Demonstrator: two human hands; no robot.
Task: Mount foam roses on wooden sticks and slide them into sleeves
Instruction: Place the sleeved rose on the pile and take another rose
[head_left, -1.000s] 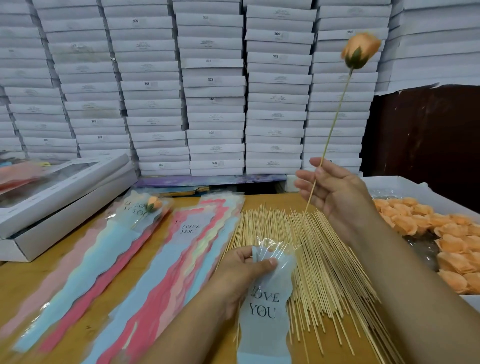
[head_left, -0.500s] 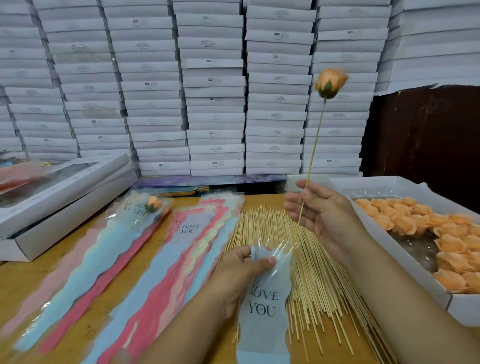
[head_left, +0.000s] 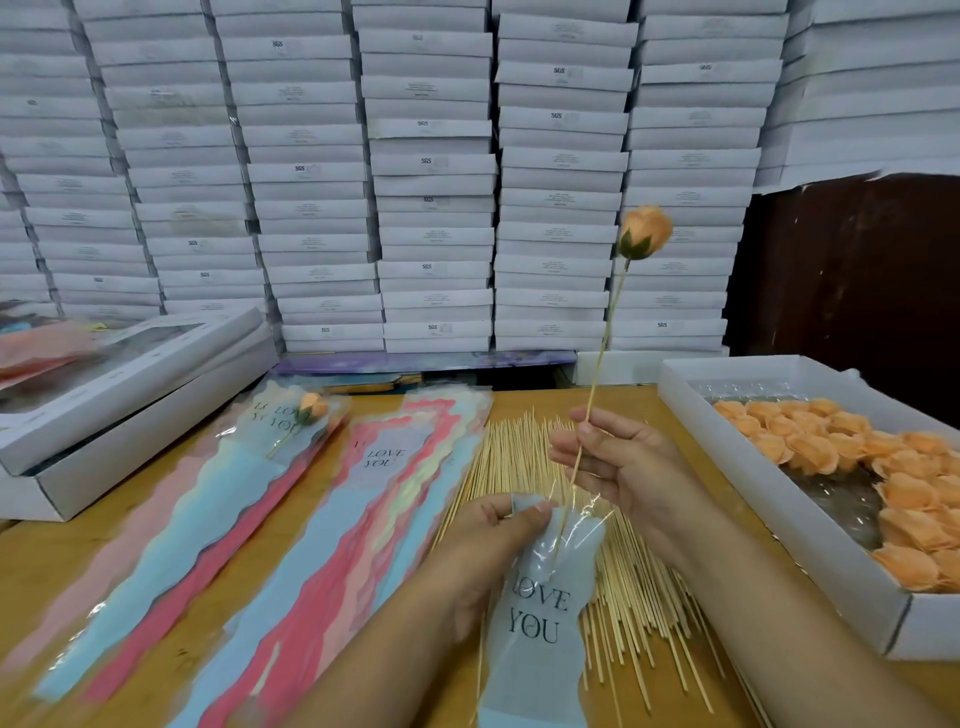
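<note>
Wooden surface (head_left: 78, 561), yellow-brown, backed by a wall of stacked flat white boxes (head_left: 431, 171). White tray (head_left: 779, 525) of peach foam rose heads at right. Loose heap of thin pale sticks (head_left: 639, 587) mid-surface; fanned pastel sleeves (head_left: 218, 525) at left. Right hand (head_left: 623, 462) pinches a stick (head_left: 605, 332) topped by a peach rose (head_left: 644, 231), lower end inside the mouth of a glossy blue sleeve (head_left: 540, 618), wavy-edged, printed "LOVE YOU". Left hand (head_left: 483, 545) pinches that sleeve's top edge.

We can't read the tiny print on the boxes (head_left: 431, 208), our sleeve's (head_left: 537, 623) bottom cut off, stick's (head_left: 597, 364) tip hidden inside it.
</note>
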